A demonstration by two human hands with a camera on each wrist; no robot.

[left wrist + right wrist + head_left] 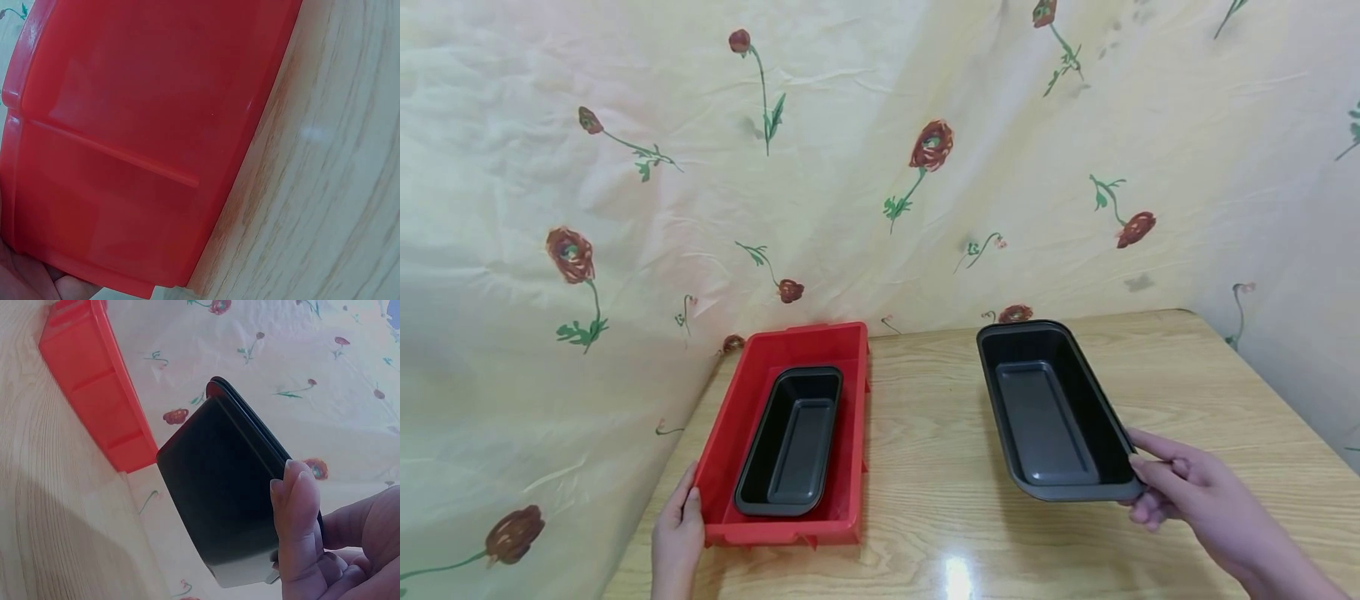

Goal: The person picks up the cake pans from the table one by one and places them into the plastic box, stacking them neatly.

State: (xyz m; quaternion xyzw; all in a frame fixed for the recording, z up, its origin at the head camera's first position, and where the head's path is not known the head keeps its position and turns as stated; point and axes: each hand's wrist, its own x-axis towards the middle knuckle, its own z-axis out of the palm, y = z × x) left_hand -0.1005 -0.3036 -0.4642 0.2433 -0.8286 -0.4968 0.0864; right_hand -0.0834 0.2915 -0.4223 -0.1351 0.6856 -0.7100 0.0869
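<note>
My right hand (1180,492) pinches a dark loaf pan (1045,417) by its near right corner, thumb over the rim and fingers beneath. That pan hangs tilted above the table, its inside facing up; in the right wrist view the fingers (297,506) lie along its rim. With my left hand (677,525) I grip the near left edge of a red plastic bin (857,467), as the left wrist view also shows at its lower left. Inside the bin lies a second dark loaf pan (801,450), upright and lengthwise.
A light wood-grain table (925,467) carries the bin on its left side. Behind and to both sides hangs a pale cloth (842,183) printed with red flowers. The pan in my right hand casts a shadow on the tabletop.
</note>
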